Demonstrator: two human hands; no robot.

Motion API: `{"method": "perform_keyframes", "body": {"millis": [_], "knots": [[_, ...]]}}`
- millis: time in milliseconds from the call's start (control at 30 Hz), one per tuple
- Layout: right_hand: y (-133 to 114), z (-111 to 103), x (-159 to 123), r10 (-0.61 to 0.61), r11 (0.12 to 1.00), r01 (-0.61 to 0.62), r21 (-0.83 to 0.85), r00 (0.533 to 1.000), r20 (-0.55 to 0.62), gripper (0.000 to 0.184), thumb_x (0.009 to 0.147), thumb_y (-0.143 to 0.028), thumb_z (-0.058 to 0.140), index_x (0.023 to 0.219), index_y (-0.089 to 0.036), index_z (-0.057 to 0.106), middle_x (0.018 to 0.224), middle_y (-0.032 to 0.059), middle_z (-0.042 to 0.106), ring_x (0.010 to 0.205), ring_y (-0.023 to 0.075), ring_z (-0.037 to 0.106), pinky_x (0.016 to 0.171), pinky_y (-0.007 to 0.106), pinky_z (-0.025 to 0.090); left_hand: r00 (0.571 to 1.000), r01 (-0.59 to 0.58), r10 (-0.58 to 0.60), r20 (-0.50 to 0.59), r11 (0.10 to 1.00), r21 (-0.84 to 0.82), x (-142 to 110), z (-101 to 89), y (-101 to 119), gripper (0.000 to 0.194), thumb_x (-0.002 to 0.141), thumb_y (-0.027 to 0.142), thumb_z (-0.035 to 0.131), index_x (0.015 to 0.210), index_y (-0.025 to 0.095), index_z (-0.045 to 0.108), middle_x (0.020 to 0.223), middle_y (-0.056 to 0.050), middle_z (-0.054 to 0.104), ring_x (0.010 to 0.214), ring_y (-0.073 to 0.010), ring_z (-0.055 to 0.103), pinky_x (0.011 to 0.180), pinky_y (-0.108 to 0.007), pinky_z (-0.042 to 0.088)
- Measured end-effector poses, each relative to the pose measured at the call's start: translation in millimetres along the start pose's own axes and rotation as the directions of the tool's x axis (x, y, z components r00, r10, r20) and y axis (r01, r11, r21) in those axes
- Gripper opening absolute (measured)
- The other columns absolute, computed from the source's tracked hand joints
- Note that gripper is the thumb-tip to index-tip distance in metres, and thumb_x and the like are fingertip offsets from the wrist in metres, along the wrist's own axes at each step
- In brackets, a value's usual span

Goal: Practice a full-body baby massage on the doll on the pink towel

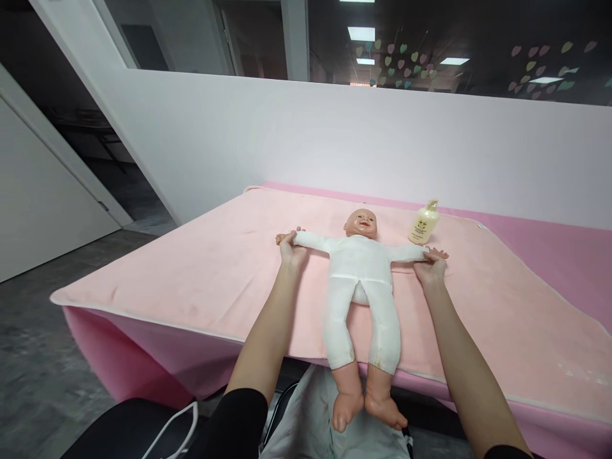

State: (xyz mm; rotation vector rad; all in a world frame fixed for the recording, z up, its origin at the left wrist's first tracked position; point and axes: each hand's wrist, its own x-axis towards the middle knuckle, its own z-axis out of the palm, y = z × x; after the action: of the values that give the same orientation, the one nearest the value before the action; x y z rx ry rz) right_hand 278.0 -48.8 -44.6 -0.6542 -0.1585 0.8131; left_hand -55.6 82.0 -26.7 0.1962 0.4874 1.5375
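Doll (361, 261): on its back on the tabletop (191, 255), head at 12 o'clock, feet past the near edge at 6.
Left hand (292, 250): at 9 o'clock from the torso, fingers clamped around one wrist.
Right hand (431, 269): at 3 o'clock, fingers clamped around the other wrist.
Paired grip: seemingly holds both arms spread evenly.
Pump bottle (423, 223): standing at 2 o'clock, probably placed for easy reach.

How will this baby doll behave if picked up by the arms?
The doll will probably sag, since its white body looks like soft fabric. The shiny head seems harder, so it may loll. The bare feet extend beyond the blanket, so they'd likely dangle.
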Motion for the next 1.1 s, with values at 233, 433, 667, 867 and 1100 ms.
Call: {"method": "perform_keyframes", "body": {"millis": [233,433,667,867,1100], "knots": [[-11.5,-2.7,-0.8,-0.032,0.993,0.049,0.110,0.988,-0.153,0.028,0.051,0.003,0.042,0.067,-0.019,0.036,0.067,-0.0087,0.054,0.077,0.0097,0.063,0.076,0.028,0.054,0.995,-0.010,-0.011,-0.099,0.978,-0.210,6.8,-7.5,18.6,0.012,0.069,0.006,0.048,0.071,0.017,0.046,0.073,0.000,0.063,0.076,-0.0114,0.064,0.083,-0.029,0.048],[-12.5,-13.7,6.8,-0.031,0.995,0.045,0.093,0.990,-0.141,0.026,0.053,-0.001,0.045,0.069,-0.019,0.034,0.077,-0.0056,0.056,0.082,0.0118,0.062,0.075,0.031,0.054,0.994,-0.064,0.035,-0.106,0.958,-0.280,8.2,-12.8,30.0,0.006,0.072,0.014,0.048,0.076,0.018,0.048,0.077,0.000,0.065,0.081,-0.0117,0.064,0.089,-0.035,0.045],[-12.0,-14.0,4.5,0.089,0.995,-0.084,0.048,0.986,-0.138,0.019,0.061,-0.010,0.044,0.077,-0.019,0.039,0.089,0.0035,0.056,0.077,0.0129,0.059,0.064,0.030,0.054,0.980,-0.171,0.135,-0.143,0.945,-0.278,7.6,-17.2,43.1,0.011,0.075,0.017,0.044,0.083,0.020,0.050,0.092,-0.005,0.065,0.091,-0.0120,0.063,0.087,-0.033,0.047],[-21.4,-16.0,4.8,0.083,0.990,-0.054,0.134,0.973,-0.217,0.018,0.063,-0.012,0.044,0.077,-0.020,0.037,0.083,0.0006,0.047,0.071,0.0095,0.055,0.062,0.026,0.054,0.966,-0.259,0.238,-0.102,0.903,-0.342,17.9,-30.6,63.7,0.009,0.076,0.019,0.043,0.084,0.021,0.045,0.086,-0.003,0.065,0.101,-0.0094,0.060,0.087,-0.027,0.049],[-39.2,-29.4,2.7,0.014,0.976,0.036,0.213,0.974,-0.226,0.035,0.063,-0.015,0.043,0.097,-0.023,0.042,0.113,0.0040,0.048,0.097,0.0122,0.055,0.077,0.036,0.053,0.953,-0.302,0.303,-0.028,0.933,-0.197,18.2,-26.9,58.8,0.009,0.076,0.021,0.040,0.083,0.021,0.046,0.091,-0.007,0.065,0.109,-0.0103,0.057,0.091,-0.027,0.047]]}}
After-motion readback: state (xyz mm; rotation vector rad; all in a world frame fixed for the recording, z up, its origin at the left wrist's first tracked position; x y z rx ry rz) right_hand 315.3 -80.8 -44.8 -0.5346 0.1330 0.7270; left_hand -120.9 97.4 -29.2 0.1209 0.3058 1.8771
